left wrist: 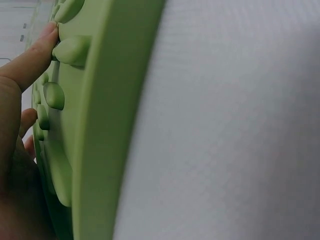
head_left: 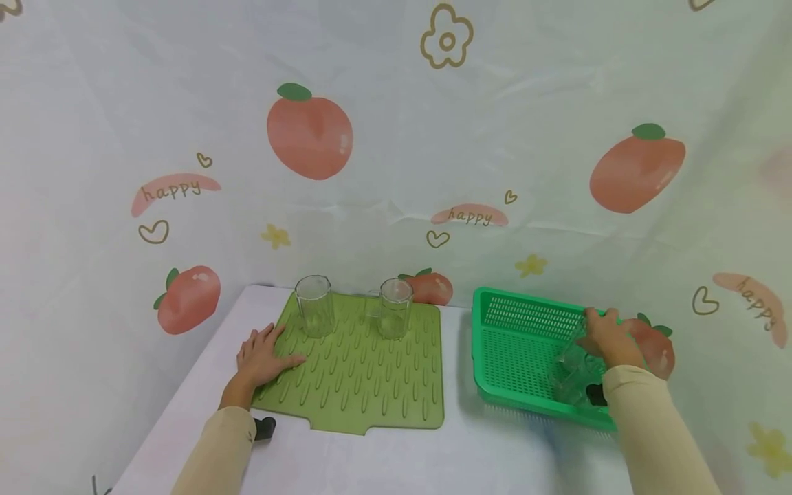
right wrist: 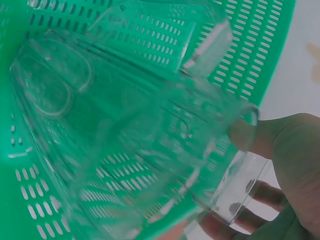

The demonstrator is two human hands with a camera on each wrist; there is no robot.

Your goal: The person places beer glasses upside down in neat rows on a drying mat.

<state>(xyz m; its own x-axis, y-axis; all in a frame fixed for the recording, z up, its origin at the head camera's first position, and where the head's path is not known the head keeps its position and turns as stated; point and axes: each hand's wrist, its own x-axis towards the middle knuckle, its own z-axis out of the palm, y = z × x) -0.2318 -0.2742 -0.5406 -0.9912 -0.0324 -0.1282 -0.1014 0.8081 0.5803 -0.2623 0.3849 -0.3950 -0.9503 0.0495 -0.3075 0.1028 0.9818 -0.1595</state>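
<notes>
Head: left hand [head_left: 262, 359] rests, fingers spread, on flat green ridged mat [head_left: 353, 378] bearing two upright clear glass cups [head_left: 394, 317]; right hand [head_left: 611, 338] reaches into green perforated plastic basket [head_left: 504, 347]. Left wrist: index finger straight against mat. Right wrist: thumb and fingers grip clear faceted glassware [right wrist: 212, 120] in basket.

A ridged olive-green mat [head_left: 353, 385] lies flat, the left grip [head_left: 262, 356] spread on its left edge. Two clear glasses stand apart near its far edge: a left glass [head_left: 316, 309] and a handled right glass [head_left: 394, 311]. In the perforated green basket [head_left: 510, 357], a faceted clear mug [right wrist: 130, 120] leans tilted, its rim pinched by the right grip [head_left: 612, 337].
</notes>
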